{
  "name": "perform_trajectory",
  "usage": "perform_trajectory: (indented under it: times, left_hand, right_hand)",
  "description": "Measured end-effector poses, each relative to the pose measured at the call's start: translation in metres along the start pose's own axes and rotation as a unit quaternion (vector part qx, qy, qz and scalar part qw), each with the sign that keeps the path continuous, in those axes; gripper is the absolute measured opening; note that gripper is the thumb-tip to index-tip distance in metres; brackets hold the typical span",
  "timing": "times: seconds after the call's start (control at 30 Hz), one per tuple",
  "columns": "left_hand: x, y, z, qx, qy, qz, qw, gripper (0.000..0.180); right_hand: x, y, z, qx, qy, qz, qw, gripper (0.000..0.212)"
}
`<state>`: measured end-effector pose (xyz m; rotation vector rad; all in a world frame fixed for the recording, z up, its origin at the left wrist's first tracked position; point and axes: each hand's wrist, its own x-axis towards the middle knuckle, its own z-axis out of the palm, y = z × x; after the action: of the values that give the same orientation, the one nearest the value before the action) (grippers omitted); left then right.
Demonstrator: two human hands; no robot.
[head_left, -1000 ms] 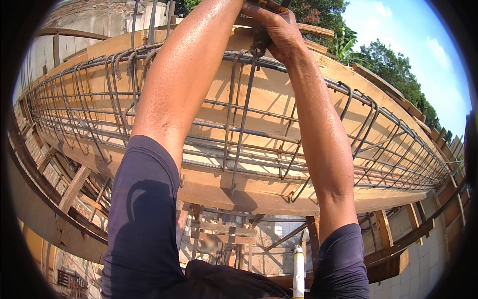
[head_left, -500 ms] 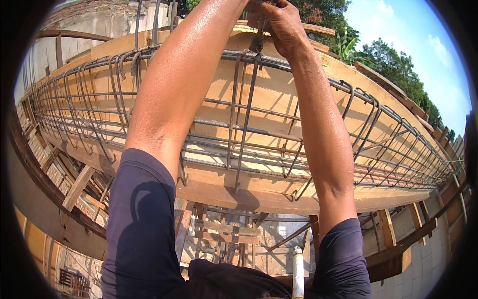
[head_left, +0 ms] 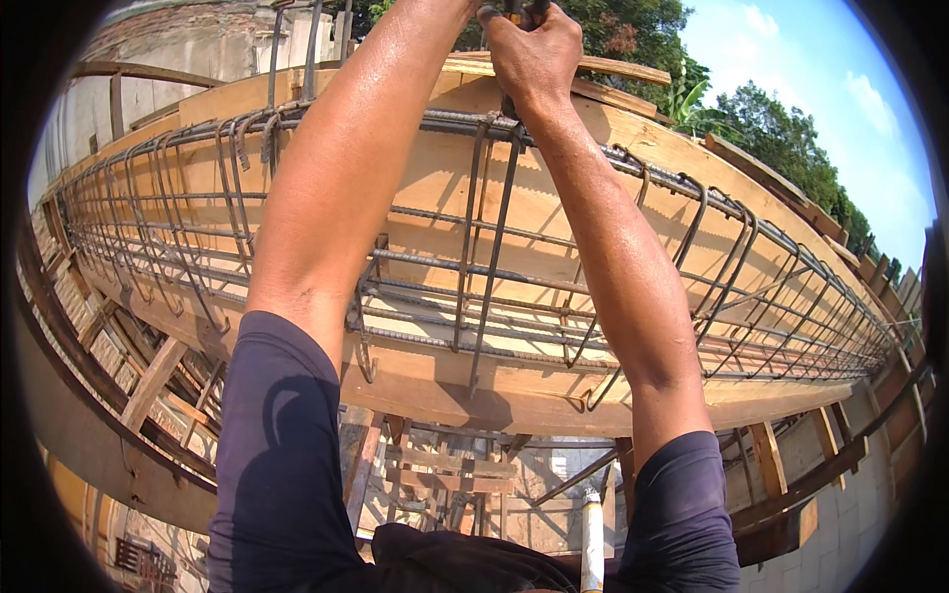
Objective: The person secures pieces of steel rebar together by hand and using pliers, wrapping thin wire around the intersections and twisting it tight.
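My right hand [head_left: 537, 57] is at the top edge, above the upper bars of a long rebar cage [head_left: 491, 259]. Its fingers are closed round a dark object [head_left: 524, 12], too cut off by the frame to name. My left forearm [head_left: 366, 138] reaches up across the cage and leaves the picture beside my right hand. The left hand is almost wholly beyond the edge, its fingers hidden. Bent stirrups [head_left: 497, 257] cross the long ribbed bars just below my right hand. The cage stands in front of a plywood formwork panel [head_left: 435, 163].
A timber board [head_left: 435, 387] runs along the cage's lower side. Below are wooden props and crosspieces [head_left: 450, 481] over a lower level. A lit cigarette [head_left: 592, 544] juts up from the lower edge. Loose planks [head_left: 613, 69] top the formwork; rods [head_left: 308, 49] stand upright at left.
My right hand has turned and come slightly lower and left, its back now facing me. The right forearm has shifted left, and the left forearm has moved slightly left too.
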<state>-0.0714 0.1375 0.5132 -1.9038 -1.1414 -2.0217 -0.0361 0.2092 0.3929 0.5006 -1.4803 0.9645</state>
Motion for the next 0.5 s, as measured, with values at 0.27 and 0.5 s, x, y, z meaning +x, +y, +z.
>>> perform_trajectory:
  times: [0.27,0.5]
  left_hand:
    - [-0.016,0.009,0.021,-0.085,-0.021,0.012,0.996,0.072]
    - [0.001,-0.010,0.007,-0.092,-0.041,0.016,0.995,0.075]
  right_hand:
    - [0.017,0.008,-0.040,0.266,-0.263,0.141,0.917,0.034]
    - [0.038,0.010,-0.067,0.226,-0.347,0.246,0.876,0.031]
